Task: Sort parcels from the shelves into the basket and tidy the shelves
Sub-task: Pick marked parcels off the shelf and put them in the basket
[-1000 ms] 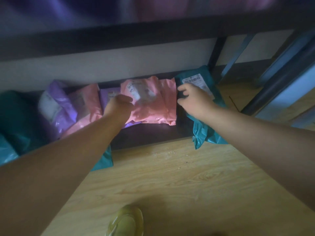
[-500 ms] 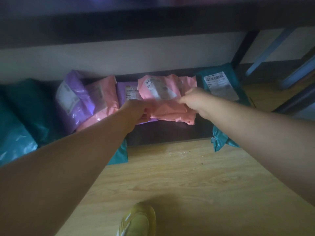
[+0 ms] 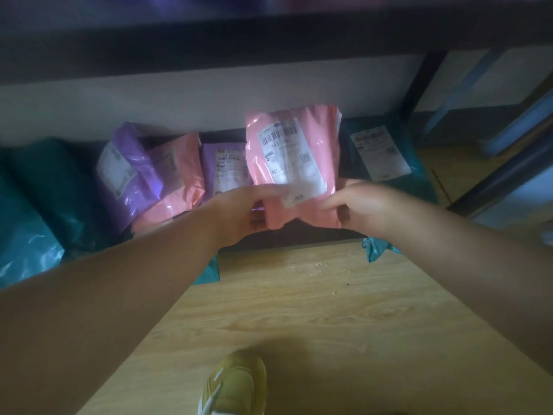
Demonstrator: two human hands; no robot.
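Head view: both hands hold a pink parcel [image 3: 291, 163] upright between them, raised off the shelf [image 3: 314, 235], label [image 3: 287, 157] facing the camera. The left hand [image 3: 239, 214] pinches its lower left corner with the thumb on the front. The right hand [image 3: 356, 205] grips the lower right edge, fingers curled round it.

Beyond the left hand a small purple parcel [image 3: 224, 169] lies on the shelf. Further out to that hand's left lean a second pink parcel [image 3: 170, 187] and a big purple parcel [image 3: 128, 169]. Beyond the right hand lies a teal parcel [image 3: 380, 154]. No basket is in view.

The bag looks like thin glossy film, creased and sagging at the bottom, so it is probably light, soft and limp, and rather slick. Corner pinches may slip or let it fold. A hold across the padded middle, thumb on the label and fingers behind, seems surer, and one hand would likely carry it.
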